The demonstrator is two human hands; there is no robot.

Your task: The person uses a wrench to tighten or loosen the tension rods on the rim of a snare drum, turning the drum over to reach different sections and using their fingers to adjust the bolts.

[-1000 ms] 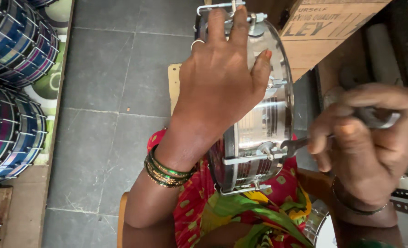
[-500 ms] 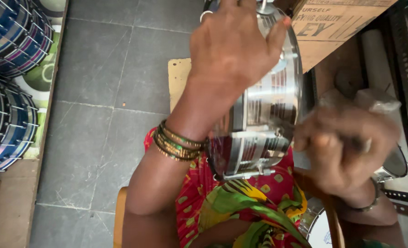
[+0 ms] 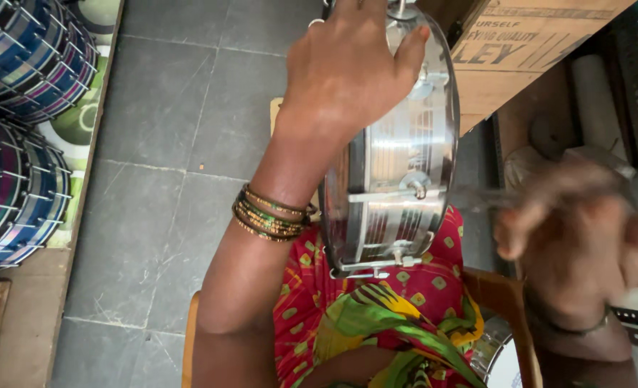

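Drum held on edge over the lap, left hand on top, right hand off to the side.

Metal drum is stood on its rim above the red patterned cloth, its flat faces turned left and right, its shiny shell toward the camera. Left hand is laid over the upper rim, fingers spread and curled around it, thumb pressed on the shell; it is the nearer hand, in contact. Right hand is seen right of the drum, apart from it, level with a tension rod lying across the shell. Heavy blur: whether it pinches a tool cannot be told. Striped drums are stacked at far left.
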